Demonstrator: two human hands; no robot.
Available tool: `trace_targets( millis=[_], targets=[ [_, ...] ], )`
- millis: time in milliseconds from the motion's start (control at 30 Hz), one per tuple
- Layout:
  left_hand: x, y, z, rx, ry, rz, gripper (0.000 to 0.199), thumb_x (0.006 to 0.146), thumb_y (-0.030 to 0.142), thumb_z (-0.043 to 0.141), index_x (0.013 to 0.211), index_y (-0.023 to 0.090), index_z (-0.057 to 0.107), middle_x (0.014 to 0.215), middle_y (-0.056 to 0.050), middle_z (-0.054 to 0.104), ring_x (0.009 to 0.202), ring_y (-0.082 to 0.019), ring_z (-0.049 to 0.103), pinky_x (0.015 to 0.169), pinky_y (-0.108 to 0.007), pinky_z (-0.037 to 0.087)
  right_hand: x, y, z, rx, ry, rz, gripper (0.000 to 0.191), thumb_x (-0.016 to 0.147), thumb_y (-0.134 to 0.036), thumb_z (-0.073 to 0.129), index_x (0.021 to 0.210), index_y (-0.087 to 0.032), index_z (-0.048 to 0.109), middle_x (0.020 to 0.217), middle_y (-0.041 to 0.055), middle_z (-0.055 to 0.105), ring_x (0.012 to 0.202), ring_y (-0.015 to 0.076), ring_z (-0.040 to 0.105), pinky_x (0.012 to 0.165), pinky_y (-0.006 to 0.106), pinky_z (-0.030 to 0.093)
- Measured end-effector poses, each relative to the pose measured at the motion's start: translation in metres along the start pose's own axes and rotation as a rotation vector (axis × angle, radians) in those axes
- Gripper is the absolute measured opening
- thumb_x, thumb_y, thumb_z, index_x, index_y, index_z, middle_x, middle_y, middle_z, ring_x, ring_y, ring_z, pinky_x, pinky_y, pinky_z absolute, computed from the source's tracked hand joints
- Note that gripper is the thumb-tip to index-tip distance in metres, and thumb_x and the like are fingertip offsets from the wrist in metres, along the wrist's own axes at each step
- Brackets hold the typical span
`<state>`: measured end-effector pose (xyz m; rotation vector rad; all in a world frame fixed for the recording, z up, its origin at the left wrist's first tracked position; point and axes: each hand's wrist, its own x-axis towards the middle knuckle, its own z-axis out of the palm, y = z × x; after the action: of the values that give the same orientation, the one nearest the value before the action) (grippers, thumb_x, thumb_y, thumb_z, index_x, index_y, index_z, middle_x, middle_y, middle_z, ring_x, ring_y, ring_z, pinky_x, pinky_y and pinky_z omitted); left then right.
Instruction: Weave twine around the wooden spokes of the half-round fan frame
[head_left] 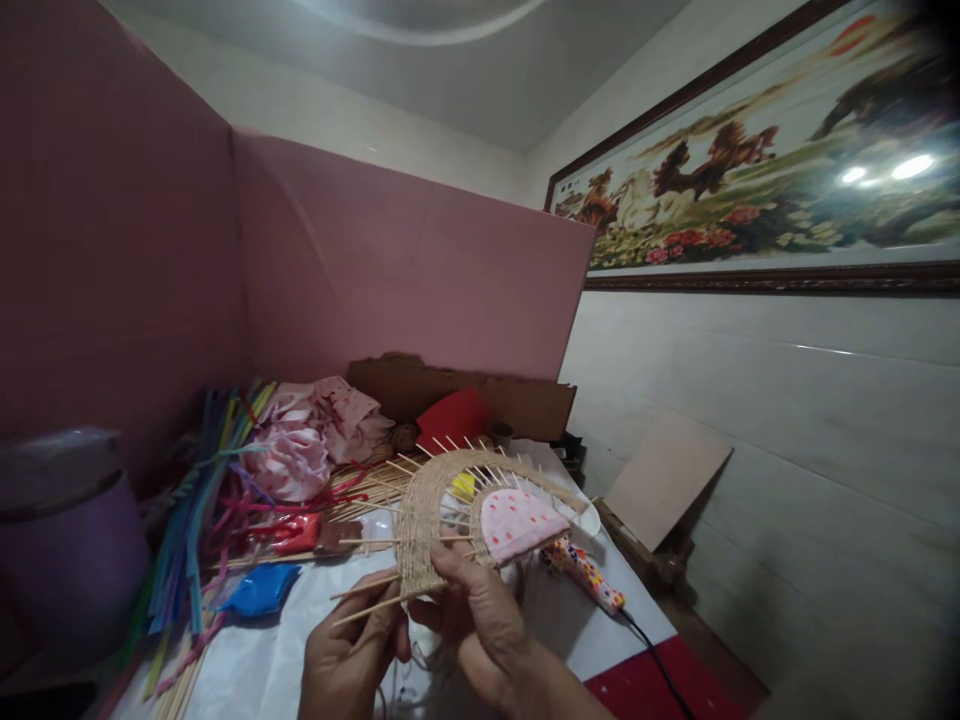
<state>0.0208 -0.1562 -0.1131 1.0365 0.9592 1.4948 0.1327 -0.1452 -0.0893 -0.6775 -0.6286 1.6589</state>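
Both hands hold up a half-round woven piece of tan twine wound in a wide arch over thin wooden sticks. The stick ends poke out past its outer edge. At its centre sits a half-disc of pink cloth with red dots, edged with twine. My left hand pinches the lower left end of the piece, by two sticks that jut out to the left. My right hand grips its lower edge, with the thumb on top of the twine and the fingers partly hidden beneath.
A glue gun covered in coloured dots lies at right, its cord trailing down. To the left are a blue packet, a red packet, coloured pipe cleaners and crumpled pink cloth. Cardboard stands behind; a purple bin is far left.
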Motion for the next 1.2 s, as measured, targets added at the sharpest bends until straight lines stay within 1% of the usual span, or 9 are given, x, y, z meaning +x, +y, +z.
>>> trace_targets(
  millis=[167,267,400,533,600,700,867,967,1200],
  targets=[
    [-0.003,-0.003,0.002,-0.057,-0.021,-0.059,0.039,0.06,0.044,0.071,0.081,0.011,0.065,0.037,0.003,0.047,0.035,-0.005,0.031,0.035,-0.015,0.02,-0.009,-0.006,0.003,-0.119,0.133,-0.022,0.029,0.067,-0.025,0.066,0.092,-0.014,0.059,0.079,0.0045,0.066,0.064,0.0127,0.059,0.052,0.021,0.047],
    [-0.008,-0.003,0.004,-0.049,0.001,-0.026,0.037,0.063,0.043,0.069,0.083,0.012,0.064,0.037,0.003,0.047,0.035,-0.004,0.029,0.036,-0.015,0.019,-0.011,-0.011,0.006,-0.155,0.119,0.003,0.031,0.067,-0.026,0.065,0.096,-0.014,0.059,0.079,0.0044,0.065,0.064,0.0126,0.059,0.049,0.02,0.046],
    [-0.007,0.002,0.0,-0.025,0.028,0.034,0.037,0.061,0.042,0.07,0.084,0.013,0.065,0.042,0.002,0.05,0.038,-0.007,0.035,0.037,-0.017,0.027,0.003,-0.018,0.007,-0.188,-0.07,0.015,0.029,0.069,-0.022,0.062,0.097,-0.013,0.059,0.081,0.005,0.066,0.06,0.011,0.058,0.046,0.018,0.044],
    [0.0,0.002,-0.007,0.002,-0.013,0.028,0.036,0.056,0.04,0.073,0.08,0.013,0.067,0.044,0.001,0.054,0.04,-0.009,0.041,0.038,-0.018,0.031,0.027,-0.012,-0.007,-0.136,-0.251,0.133,0.036,0.066,-0.02,0.064,0.101,-0.014,0.059,0.079,0.0046,0.067,0.059,0.0111,0.059,0.048,0.019,0.044],
    [0.003,-0.002,-0.01,0.012,-0.035,0.006,0.035,0.056,0.039,0.074,0.078,0.013,0.067,0.044,0.001,0.054,0.039,-0.009,0.042,0.037,-0.018,0.031,0.034,-0.004,-0.017,-0.077,-0.235,0.182,0.037,0.064,-0.021,0.066,0.099,-0.014,0.06,0.077,0.0043,0.067,0.06,0.0117,0.059,0.05,0.02,0.045],
    [0.006,-0.009,-0.01,0.018,-0.07,0.003,0.033,0.058,0.039,0.073,0.079,0.014,0.068,0.044,0.002,0.053,0.041,-0.009,0.043,0.038,-0.017,0.032,0.035,0.006,-0.027,-0.002,-0.2,0.148,0.036,0.063,-0.025,0.07,0.096,-0.015,0.06,0.078,0.0039,0.068,0.065,0.0137,0.061,0.057,0.024,0.048],
    [0.007,-0.01,-0.008,0.051,-0.076,0.077,0.026,0.065,0.037,0.069,0.074,0.013,0.069,0.05,0.001,0.054,0.044,-0.009,0.045,0.044,-0.019,0.037,0.026,0.011,-0.028,0.045,-0.234,0.16,0.034,0.07,-0.038,0.067,0.094,-0.015,0.06,0.084,0.006,0.068,0.072,0.0164,0.062,0.063,0.029,0.049],
    [0.009,-0.01,-0.007,0.07,-0.102,0.107,0.023,0.067,0.035,0.067,0.074,0.013,0.069,0.053,0.001,0.054,0.047,-0.009,0.046,0.048,-0.02,0.039,0.023,0.01,-0.029,0.064,-0.233,0.147,0.03,0.067,-0.032,0.071,0.09,-0.015,0.061,0.084,0.0054,0.068,0.072,0.0159,0.062,0.062,0.028,0.049],
    [0.009,-0.016,-0.009,0.2,-0.115,0.082,0.02,0.071,0.034,0.064,0.072,0.013,0.063,0.049,0.004,0.049,0.048,-0.008,0.044,0.048,-0.019,0.036,0.02,0.007,-0.032,0.072,-0.061,0.14,0.022,0.06,-0.015,0.073,0.079,-0.016,0.063,0.071,-0.0002,0.068,0.056,0.0105,0.059,0.05,0.021,0.048]
  ],
)
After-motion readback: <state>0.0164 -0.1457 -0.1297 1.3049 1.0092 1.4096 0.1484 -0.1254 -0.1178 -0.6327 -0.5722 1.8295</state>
